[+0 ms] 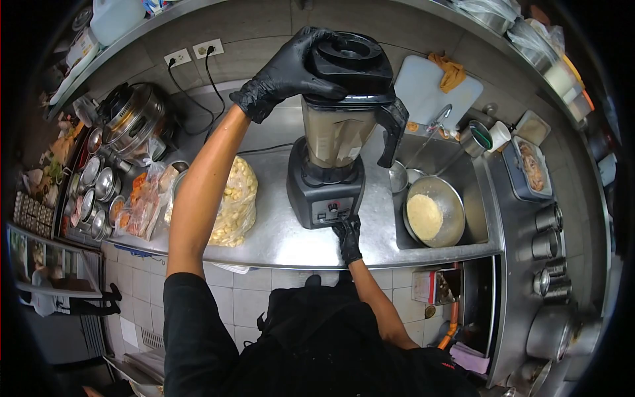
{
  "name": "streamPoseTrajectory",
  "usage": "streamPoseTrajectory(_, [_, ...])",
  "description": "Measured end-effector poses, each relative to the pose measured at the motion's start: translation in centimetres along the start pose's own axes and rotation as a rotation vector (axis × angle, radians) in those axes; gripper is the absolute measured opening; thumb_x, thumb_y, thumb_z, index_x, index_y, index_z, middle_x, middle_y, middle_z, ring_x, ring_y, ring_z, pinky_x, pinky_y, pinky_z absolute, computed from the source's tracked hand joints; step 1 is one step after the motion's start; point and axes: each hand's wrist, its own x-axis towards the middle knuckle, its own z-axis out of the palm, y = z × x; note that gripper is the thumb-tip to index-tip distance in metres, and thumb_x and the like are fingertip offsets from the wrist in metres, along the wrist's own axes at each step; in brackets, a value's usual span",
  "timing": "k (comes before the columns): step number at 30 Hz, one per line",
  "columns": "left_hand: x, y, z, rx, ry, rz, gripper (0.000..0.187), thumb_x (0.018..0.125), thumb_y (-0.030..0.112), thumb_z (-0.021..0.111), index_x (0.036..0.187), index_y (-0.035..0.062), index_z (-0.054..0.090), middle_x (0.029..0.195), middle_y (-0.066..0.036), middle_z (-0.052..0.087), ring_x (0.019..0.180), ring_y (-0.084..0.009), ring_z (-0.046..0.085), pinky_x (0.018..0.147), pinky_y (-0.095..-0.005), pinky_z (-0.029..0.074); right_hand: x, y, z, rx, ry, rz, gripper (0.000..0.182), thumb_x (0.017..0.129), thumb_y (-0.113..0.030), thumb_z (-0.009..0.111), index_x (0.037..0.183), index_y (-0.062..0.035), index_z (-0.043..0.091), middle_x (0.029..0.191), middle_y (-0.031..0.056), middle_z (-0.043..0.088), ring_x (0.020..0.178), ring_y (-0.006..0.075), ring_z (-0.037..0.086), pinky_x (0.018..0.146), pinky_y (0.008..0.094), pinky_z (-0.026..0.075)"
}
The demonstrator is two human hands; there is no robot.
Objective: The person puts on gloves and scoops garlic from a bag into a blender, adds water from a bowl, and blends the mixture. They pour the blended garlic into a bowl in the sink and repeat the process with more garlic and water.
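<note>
A blender (327, 192) stands on the steel counter, its clear jar (337, 135) holding a pale beige mix. My left hand (294, 73), in a black glove, presses down on the black blender lid (350, 63) with its fingers curled around the edge. Low at the front of the base, my right hand (348, 237), also black-gloved, touches the panel just below and right of the control knob (334, 208). Its fingers are apart and slightly bent, with nothing held in them. The jar handle (395, 129) points to the right.
Left of the blender sits a plastic bag of pale yellow pieces (236, 205). A sink on the right holds a metal bowl (455, 205) with a pale yellow grainy mass. Metal bowls (106, 183) and a round appliance (135, 119) crowd the far left. Another person (49, 301) stands there.
</note>
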Motion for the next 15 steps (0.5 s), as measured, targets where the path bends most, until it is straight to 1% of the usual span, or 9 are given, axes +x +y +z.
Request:
streamPoseTrajectory(5, [-0.02, 0.13, -0.01, -0.012, 0.004, -0.024, 0.088, 0.051, 0.019, 0.087, 0.125, 0.0023, 0.043, 0.116, -0.008, 0.047, 0.115, -0.0221, 0.046, 0.104, -0.0325, 0.035, -0.31, -0.7, 0.52, -0.013, -0.004, -0.007, 0.037, 0.09, -0.009, 0.052, 0.124, -0.0177, 0.039, 0.109, 0.0091, 0.056, 0.09, 0.022, 0.062, 0.077, 0.0359, 0.055])
streamPoseTrajectory(8, [-0.03, 0.13, -0.02, -0.047, -0.005, -0.019, 0.088, 0.051, 0.019, 0.087, 0.125, 0.0022, 0.043, 0.116, -0.008, 0.047, 0.114, -0.0221, 0.046, 0.104, -0.0322, 0.035, -0.49, -0.78, 0.2, -0.026, -0.032, -0.012, 0.039, 0.089, -0.006, 0.053, 0.124, -0.0151, 0.038, 0.11, 0.0095, 0.054, 0.092, 0.0236, 0.061, 0.079, 0.0369, 0.055])
streamPoseTrajectory(10, [0.03, 0.04, -0.06, -0.006, -0.013, -0.01, 0.087, 0.05, 0.019, 0.087, 0.124, 0.0018, 0.044, 0.116, -0.008, 0.047, 0.114, -0.0217, 0.046, 0.104, -0.0322, 0.035, -0.49, -0.83, 0.06, -0.027, -0.036, -0.002, 0.041, 0.088, -0.003, 0.054, 0.124, -0.0137, 0.038, 0.11, 0.0095, 0.054, 0.093, 0.0238, 0.06, 0.08, 0.0372, 0.054])
streamPoseTrajectory(13, [-0.03, 0.02, 0.15, -0.074, 0.014, -0.026, 0.086, 0.05, 0.018, 0.087, 0.123, 0.0022, 0.044, 0.115, -0.008, 0.047, 0.114, -0.0213, 0.046, 0.104, -0.0319, 0.035, -0.48, -0.8, 0.18, -0.008, -0.041, -0.018, 0.044, 0.086, -0.002, 0.056, 0.124, -0.0138, 0.038, 0.11, 0.0097, 0.053, 0.093, 0.0239, 0.06, 0.08, 0.0371, 0.054])
streamPoseTrajectory(15, [0.01, -0.01, 0.06, -0.048, 0.004, -0.017, 0.086, 0.05, 0.017, 0.087, 0.123, 0.0023, 0.044, 0.115, -0.007, 0.047, 0.114, -0.0211, 0.046, 0.104, -0.0316, 0.035, -0.59, -0.71, 0.33, -0.013, -0.039, -0.034, 0.044, 0.086, -0.003, 0.057, 0.124, -0.0142, 0.038, 0.111, 0.0096, 0.053, 0.093, 0.0237, 0.06, 0.08, 0.037, 0.054])
